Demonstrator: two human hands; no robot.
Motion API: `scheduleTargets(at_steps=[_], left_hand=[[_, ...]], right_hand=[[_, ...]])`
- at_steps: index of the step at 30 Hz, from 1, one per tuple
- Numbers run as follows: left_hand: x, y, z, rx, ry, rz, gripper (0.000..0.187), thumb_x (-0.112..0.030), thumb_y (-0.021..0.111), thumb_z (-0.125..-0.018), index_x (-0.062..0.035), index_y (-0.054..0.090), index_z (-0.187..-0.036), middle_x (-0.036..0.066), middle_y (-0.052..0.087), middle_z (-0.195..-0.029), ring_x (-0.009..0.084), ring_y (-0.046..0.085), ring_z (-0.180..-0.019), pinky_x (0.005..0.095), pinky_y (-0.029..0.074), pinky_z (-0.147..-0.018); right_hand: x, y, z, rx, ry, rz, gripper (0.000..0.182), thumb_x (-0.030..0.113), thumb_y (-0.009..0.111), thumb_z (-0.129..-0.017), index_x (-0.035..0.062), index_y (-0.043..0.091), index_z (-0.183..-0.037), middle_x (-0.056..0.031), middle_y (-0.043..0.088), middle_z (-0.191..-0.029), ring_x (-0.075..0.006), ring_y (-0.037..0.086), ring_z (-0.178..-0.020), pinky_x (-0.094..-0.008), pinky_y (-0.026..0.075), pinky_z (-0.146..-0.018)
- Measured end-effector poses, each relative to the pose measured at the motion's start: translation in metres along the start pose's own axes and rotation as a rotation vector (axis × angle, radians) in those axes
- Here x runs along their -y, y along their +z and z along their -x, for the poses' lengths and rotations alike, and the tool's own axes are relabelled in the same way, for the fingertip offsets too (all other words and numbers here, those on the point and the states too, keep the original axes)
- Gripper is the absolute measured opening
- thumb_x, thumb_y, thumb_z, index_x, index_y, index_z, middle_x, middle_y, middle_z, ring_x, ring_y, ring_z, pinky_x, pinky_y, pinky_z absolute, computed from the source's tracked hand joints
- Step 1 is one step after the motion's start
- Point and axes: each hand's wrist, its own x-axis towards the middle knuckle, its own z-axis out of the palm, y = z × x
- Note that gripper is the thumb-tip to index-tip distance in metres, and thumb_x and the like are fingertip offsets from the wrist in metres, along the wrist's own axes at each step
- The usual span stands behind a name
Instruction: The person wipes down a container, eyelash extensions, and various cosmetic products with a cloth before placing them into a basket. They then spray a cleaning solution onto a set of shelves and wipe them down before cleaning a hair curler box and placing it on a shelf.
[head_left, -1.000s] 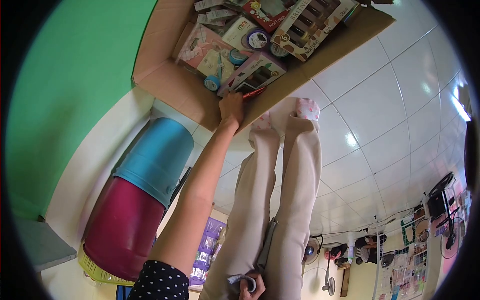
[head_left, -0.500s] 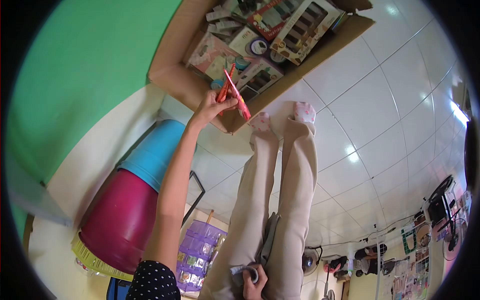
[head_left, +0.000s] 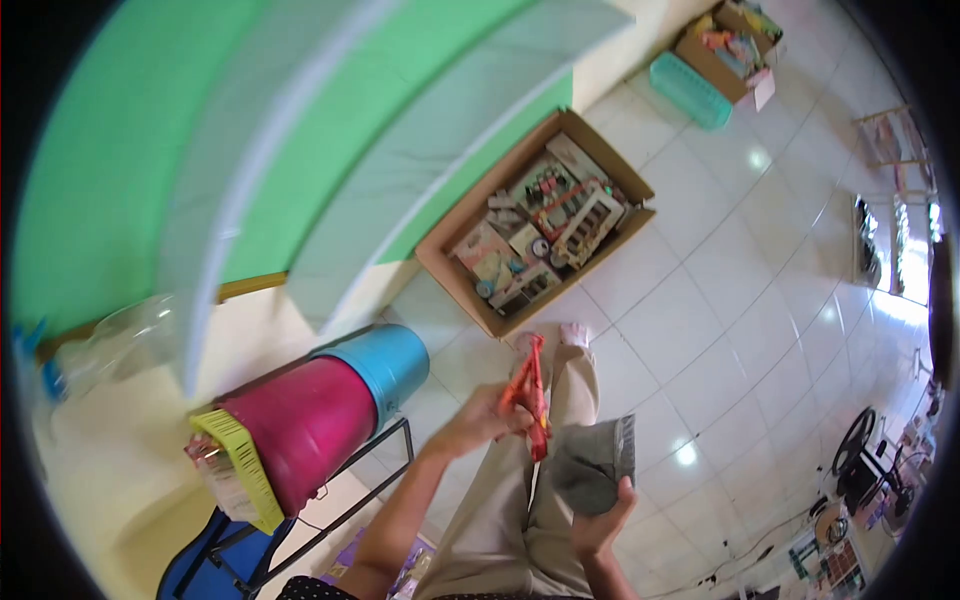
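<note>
My left hand (head_left: 482, 422) is closed in a pinch on slim red packets (head_left: 541, 425), which stick out past the fingertips. I cannot make out what is in them. To the right of it, my right hand (head_left: 606, 520) grips a folded grey cloth (head_left: 592, 468), thumb along its edge. Both hands are held in front of my beige trousers (head_left: 487, 545). Beyond them on the floor, an open cardboard box (head_left: 462, 290) holds several boxed cosmetic sets and small jars.
Left of me are a blue tub (head_left: 395, 365), a magenta tub (head_left: 310, 420) and a yellow basket (head_left: 240, 470). Pale shelves (head_left: 440, 130) jut from the green wall. A teal basket (head_left: 690, 90) and another cardboard box (head_left: 712, 65) lie farther off on the tiles.
My view has pulled back and up, so the cardboard box looks smaller and farther away. My right hand has come up from my lap with the grey cloth; the left still holds the red packets.
</note>
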Motion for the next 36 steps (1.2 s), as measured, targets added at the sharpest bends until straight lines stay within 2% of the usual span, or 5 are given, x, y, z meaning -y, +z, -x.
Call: scheduleTargets(at_steps=[4, 12, 22, 28, 36], left_hand=[[-0.008, 0.066, 0.059, -0.264, 0.336, 0.091, 0.044, -0.026, 0.057, -0.082, -0.0033, 0.043, -0.117, 0.001, 0.054, -0.093, 0.0060, 0.052, -0.077, 0.0207, 0.044, -0.061], [-0.065, 0.134, 0.147, -0.724, 0.858, 0.261, 0.042, -0.021, 0.047, -0.087, -0.0023, 0.035, -0.123, 0.003, 0.051, -0.100, 0.0125, 0.049, -0.090, 0.0248, 0.041, -0.080], [-0.077, 0.109, 0.238, -0.898, 1.066, 0.854, 0.036, -0.035, 0.045, -0.088, -0.0051, 0.044, -0.107, 0.005, 0.054, -0.090, 0.0101, 0.054, -0.081, 0.0250, 0.044, -0.068], [-0.046, 0.091, 0.272, -0.896, 0.855, 0.891, 0.031, -0.034, 0.044, -0.088, -0.0065, 0.047, -0.102, 0.003, 0.056, -0.084, 0.0092, 0.055, -0.072, 0.0240, 0.047, -0.068], [-0.011, 0.042, 0.319, -0.924, 0.812, 0.851, 0.031, -0.037, 0.043, -0.088, -0.0077, 0.049, -0.098, 0.001, 0.054, -0.079, 0.0081, 0.056, -0.069, 0.0248, 0.049, -0.056]], right_hand=[[0.013, 0.063, 0.025, 0.707, -0.840, 1.006, 0.062, 0.032, 0.031, -0.083, -0.0052, 0.018, -0.131, -0.0256, 0.015, -0.136, -0.0383, 0.014, -0.127, -0.0435, 0.013, -0.102], [0.046, 0.117, 0.101, 1.288, -0.998, 1.249, 0.069, 0.035, 0.036, -0.080, -0.0089, 0.015, -0.130, -0.0287, 0.008, -0.137, -0.0430, 0.004, -0.127, -0.0489, 0.004, -0.102], [0.038, 0.159, 0.116, 1.128, -0.653, 0.843, 0.035, 0.003, 0.038, -0.074, -0.0055, 0.052, -0.105, -0.0162, 0.046, -0.110, -0.0228, 0.049, -0.096, -0.0318, 0.039, -0.086], [-0.008, 0.206, 0.166, 1.944, -1.067, 1.309, 0.047, 0.002, 0.060, -0.060, 0.0132, 0.058, -0.106, -0.0088, 0.052, -0.092, -0.0173, 0.056, -0.062, -0.0268, 0.046, -0.055], [-0.086, 0.240, 0.182, 2.201, -1.329, 1.317, 0.038, 0.003, 0.070, -0.057, 0.0133, 0.062, -0.093, -0.0047, 0.055, -0.092, -0.0155, 0.057, -0.061, -0.0247, 0.046, -0.050]])
